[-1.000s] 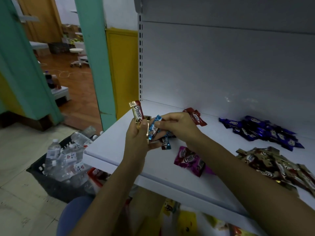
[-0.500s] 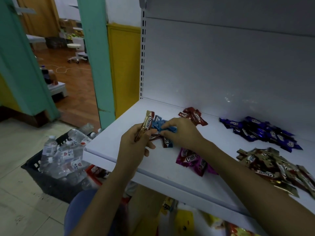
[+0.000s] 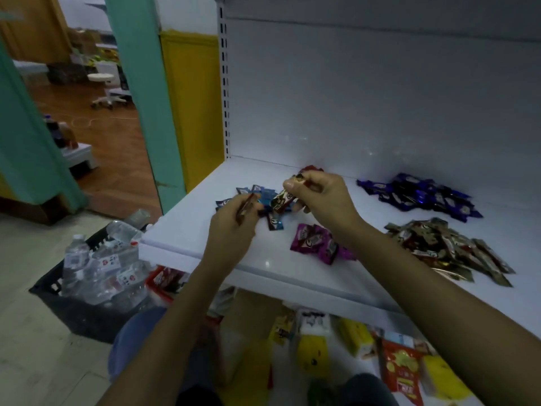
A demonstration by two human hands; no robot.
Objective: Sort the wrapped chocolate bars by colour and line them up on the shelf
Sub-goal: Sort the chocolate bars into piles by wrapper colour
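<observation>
Brown wrappers show in both your hands: your left grip pinches one slim bar and your right grip pinches a second bar, both just above the light-blue bars on the shelf. The pink pile, dark-blue pile and brown pile lie to your right.

Left grip is pinching a dark wrapped bar over the shelf. Right grip is holding a brown bar near it. Light-blue bars are lying beneath both. Magenta pile, dark-blue pile and brown pile are lying apart.
</observation>
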